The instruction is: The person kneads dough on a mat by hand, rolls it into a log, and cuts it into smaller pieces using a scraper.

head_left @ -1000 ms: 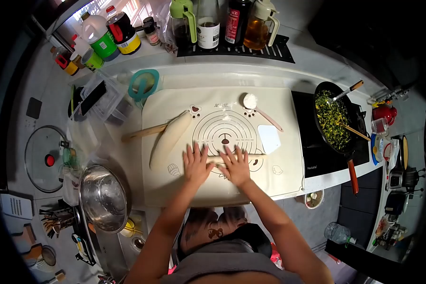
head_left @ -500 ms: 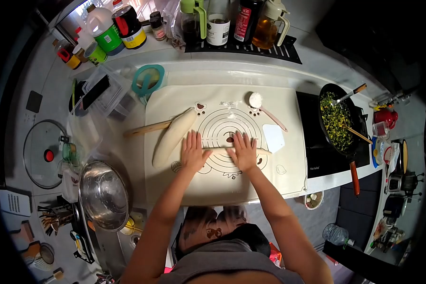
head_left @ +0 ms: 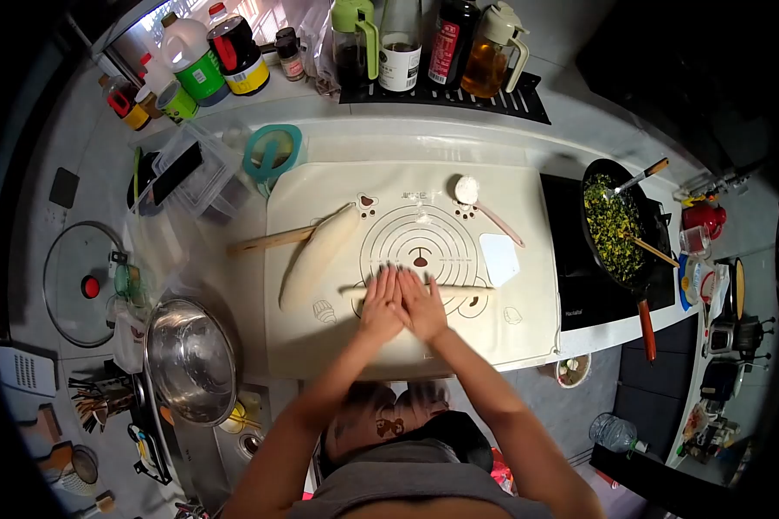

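Observation:
My left hand and my right hand lie flat, close together, on a thin rope of dough. The rope runs left to right across the printed mat, its two ends showing past my hands and its middle hidden under them. Fingers on both hands are stretched out and point away from me. To the left rests a thick log of dough, lying over one end of a wooden rolling pin. At the right are a white dough scraper and a pink-handled scoop of flour.
A wok of chopped green and yellow filling stands on the black cooktop at right. A steel bowl sits at left, beside clear plastic containers. Bottles line the back ledge.
My hands have come from spread apart to close together at the middle of the dough rope, slightly nearer me. The rope's left end now shows.

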Demonstrator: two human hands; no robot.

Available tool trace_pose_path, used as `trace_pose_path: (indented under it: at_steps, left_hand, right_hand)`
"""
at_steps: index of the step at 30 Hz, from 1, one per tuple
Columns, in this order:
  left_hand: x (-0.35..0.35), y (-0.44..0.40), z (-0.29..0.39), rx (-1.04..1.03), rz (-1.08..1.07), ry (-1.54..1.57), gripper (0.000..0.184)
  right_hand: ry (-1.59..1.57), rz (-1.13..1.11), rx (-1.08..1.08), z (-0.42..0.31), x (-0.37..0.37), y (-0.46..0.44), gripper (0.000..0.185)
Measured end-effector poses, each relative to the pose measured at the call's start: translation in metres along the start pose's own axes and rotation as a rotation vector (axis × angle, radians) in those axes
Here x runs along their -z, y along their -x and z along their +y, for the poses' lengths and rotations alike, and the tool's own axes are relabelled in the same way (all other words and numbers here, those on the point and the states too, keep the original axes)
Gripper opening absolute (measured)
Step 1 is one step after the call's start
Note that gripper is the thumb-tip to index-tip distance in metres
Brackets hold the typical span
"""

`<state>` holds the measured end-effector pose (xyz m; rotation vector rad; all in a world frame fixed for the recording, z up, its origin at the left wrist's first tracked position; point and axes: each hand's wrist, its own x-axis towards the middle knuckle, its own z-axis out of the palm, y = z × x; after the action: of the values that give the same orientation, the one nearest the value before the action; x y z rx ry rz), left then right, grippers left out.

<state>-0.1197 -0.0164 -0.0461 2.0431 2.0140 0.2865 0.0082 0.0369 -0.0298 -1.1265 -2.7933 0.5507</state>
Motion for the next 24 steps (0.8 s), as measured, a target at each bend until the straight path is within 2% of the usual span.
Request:
trace_pose_path:
  at_steps: [1,3,6,9,12,15,18,19,21,24]
  left_hand:
    - [0.01,-0.017,-0.002,0.036,-0.052,-0.012,0.064]
    - [0.016,-0.047,-0.014,0.053,-0.028,-0.021,0.07]
    - [0.021,-0.058,-0.023,0.152,0.071,-0.023,0.081]
    - [0.03,-0.011,-0.007,0.125,0.074,-0.07,0.089]
    - [0.011,0.056,-0.004,0.023,0.194,-0.014,0.08]
    - [0.021,0.074,-0.012,-0.019,0.133,0.016,0.071]
    - [0.02,0.028,-0.032,-0.017,0.206,-0.083,0.066]
    - [0.024,0.008,-0.037,0.05,0.174,-0.06,0.063]
    - [0.018,-0.023,-0.051,0.136,0.224,-0.048,0.064]
    - [0.018,-0.024,-0.055,0.132,0.18,-0.029,0.067]
  right_hand:
    - [0.013,-0.022,-0.024,0.005,0.004,-0.016,0.075]
    - [0.165,-0.093,-0.119,0.015,0.01,-0.049,0.076]
    - [0.203,-0.002,-0.162,0.026,0.008,-0.057,0.074]
    - [0.216,0.091,-0.073,0.02,0.004,-0.016,0.062]
    - [0.211,0.133,0.022,0.002,-0.003,0.052,0.063]
    - [0.191,0.105,0.057,0.005,-0.001,0.072,0.063]
    - [0.212,0.04,0.018,0.022,0.012,0.034,0.063]
    - [0.193,0.05,-0.018,0.03,0.015,0.016,0.064]
    - [0.245,0.128,-0.098,0.047,0.019,-0.016,0.065]
    - [0.231,0.159,-0.26,0.06,0.02,-0.027,0.065]
